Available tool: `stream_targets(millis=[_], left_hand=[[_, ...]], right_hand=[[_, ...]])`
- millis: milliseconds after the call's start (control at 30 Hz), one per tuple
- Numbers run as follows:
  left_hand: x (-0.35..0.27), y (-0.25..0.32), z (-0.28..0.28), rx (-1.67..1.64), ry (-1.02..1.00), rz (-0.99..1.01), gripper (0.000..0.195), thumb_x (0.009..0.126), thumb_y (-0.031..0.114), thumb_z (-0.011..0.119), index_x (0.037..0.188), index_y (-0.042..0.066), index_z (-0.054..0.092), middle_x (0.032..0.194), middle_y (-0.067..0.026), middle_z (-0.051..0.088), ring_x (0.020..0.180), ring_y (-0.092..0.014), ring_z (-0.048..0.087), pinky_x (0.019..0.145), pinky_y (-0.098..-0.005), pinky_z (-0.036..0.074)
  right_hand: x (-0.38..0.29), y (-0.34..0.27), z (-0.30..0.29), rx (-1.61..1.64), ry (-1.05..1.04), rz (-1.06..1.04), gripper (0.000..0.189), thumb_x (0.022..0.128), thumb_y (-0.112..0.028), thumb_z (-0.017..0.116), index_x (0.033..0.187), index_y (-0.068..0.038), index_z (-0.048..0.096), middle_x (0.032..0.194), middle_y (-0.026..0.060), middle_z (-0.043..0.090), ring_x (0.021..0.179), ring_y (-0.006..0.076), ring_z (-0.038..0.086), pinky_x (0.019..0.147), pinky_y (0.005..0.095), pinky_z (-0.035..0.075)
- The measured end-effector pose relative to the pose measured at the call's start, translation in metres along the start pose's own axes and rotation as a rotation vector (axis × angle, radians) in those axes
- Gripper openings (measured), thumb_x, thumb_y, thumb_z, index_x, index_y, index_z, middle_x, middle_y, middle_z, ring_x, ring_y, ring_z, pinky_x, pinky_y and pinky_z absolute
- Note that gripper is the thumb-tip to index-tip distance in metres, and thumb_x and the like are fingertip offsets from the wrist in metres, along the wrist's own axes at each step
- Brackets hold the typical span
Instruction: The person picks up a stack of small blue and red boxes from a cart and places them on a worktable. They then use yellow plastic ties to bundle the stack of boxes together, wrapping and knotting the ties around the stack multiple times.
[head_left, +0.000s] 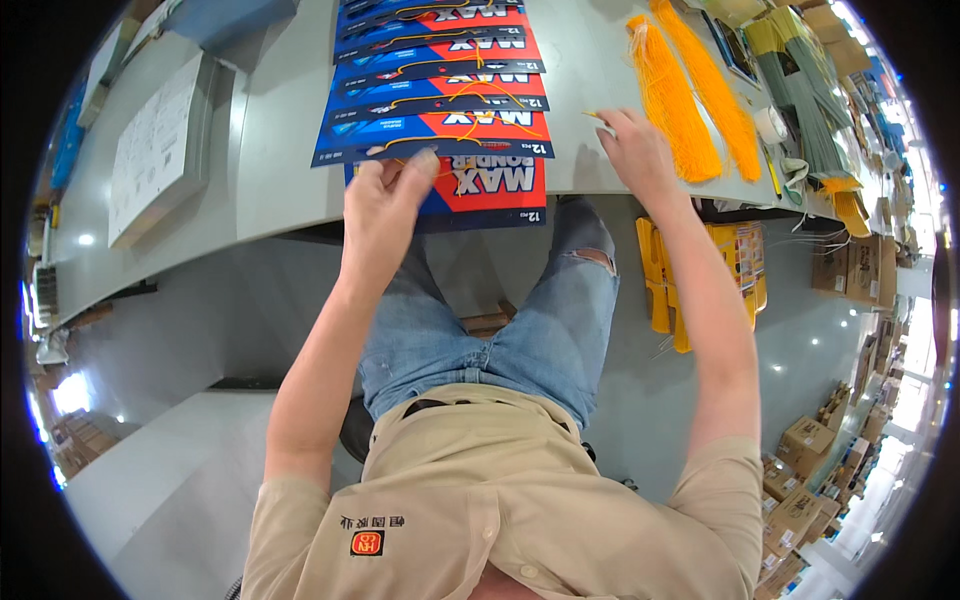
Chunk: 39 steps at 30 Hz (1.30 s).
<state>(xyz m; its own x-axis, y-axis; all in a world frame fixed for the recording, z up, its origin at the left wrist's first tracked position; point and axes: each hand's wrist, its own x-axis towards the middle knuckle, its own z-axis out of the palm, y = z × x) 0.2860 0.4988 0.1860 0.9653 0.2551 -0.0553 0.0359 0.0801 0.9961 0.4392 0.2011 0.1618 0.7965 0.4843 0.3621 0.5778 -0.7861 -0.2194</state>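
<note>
Overlapping printed cards (427, 129) in blue and red run up the table in a row, several with thin orange cord lying across their edges. My left hand (386, 187) pinches the near edge of one card, thumb on top, with a bit of orange cord by its fingertips. Beneath it, the nearest card (499, 206) juts past the table edge. My right hand (641, 154) is raised to the right of the row, and a short yellow tip, perhaps cord, sticks out from its fingers. Right of that hand lie two bundles of orange cord (675, 112).
A stack of white printed sheets or boxes (161, 150) sits on the grey table (277, 165) at left. At right are a white roll (771, 125), a yellow pen (772, 172) and grey-green bundles (806, 97). Yellow packs (742, 262) hang or stand below the table; cartons (799, 517) line the floor.
</note>
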Motion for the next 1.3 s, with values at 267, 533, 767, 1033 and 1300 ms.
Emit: stream_targets(millis=[267,533,767,1033,1300], left_hand=[[-0.013,0.005,-0.025,1.274,-0.280,0.480,0.053,0.082,0.025,0.080,0.125,0.002,0.061,0.127,-0.0159,0.059,0.119,-0.033,0.054,0.105,-0.0440,0.044],[-0.025,0.001,-0.029,0.972,-0.168,0.804,0.015,0.080,0.001,0.075,0.093,0.002,0.067,0.091,-0.0077,0.072,0.078,-0.028,0.069,0.072,-0.0354,0.056],[-0.026,0.001,-0.033,1.105,-0.190,0.757,0.029,0.078,0.013,0.081,0.101,0.004,0.065,0.117,-0.0137,0.063,0.110,-0.032,0.060,0.096,-0.0439,0.047],[-0.017,0.005,-0.038,1.258,-0.255,0.679,0.047,0.076,0.019,0.082,0.116,0.004,0.062,0.131,-0.0157,0.057,0.124,-0.034,0.054,0.105,-0.0472,0.041],[-0.006,-0.002,-0.022,1.678,-0.409,0.689,0.052,0.083,0.011,0.070,0.130,-0.003,0.055,0.140,-0.0272,0.052,0.130,-0.042,0.052,0.105,-0.0483,0.044]], right_hand=[[0.044,0.026,0.024,-0.343,-0.352,-0.167,0.007,0.087,-0.006,0.059,0.092,-0.002,0.062,0.094,0.0162,0.066,0.090,0.0373,0.066,0.077,0.0467,0.054],[-0.068,-0.034,0.007,0.253,-0.116,0.069,0.005,0.093,-0.007,0.061,0.095,-0.003,0.059,0.092,0.0150,0.065,0.080,0.0341,0.067,0.070,0.0441,0.053],[-0.059,-0.045,-0.012,0.516,0.014,0.343,0.009,0.094,-0.009,0.063,0.098,-0.001,0.062,0.086,0.0137,0.065,0.069,0.0246,0.061,0.066,0.0338,0.050],[-0.067,-0.059,-0.007,0.572,-0.054,0.345,0.012,0.093,-0.009,0.065,0.093,0.002,0.062,0.081,0.0144,0.064,0.068,0.0241,0.061,0.066,0.0338,0.050],[-0.065,-0.062,-0.012,0.593,-0.056,0.331,0.012,0.093,-0.009,0.066,0.093,0.002,0.063,0.081,0.0147,0.065,0.070,0.0244,0.063,0.066,0.0344,0.050]])
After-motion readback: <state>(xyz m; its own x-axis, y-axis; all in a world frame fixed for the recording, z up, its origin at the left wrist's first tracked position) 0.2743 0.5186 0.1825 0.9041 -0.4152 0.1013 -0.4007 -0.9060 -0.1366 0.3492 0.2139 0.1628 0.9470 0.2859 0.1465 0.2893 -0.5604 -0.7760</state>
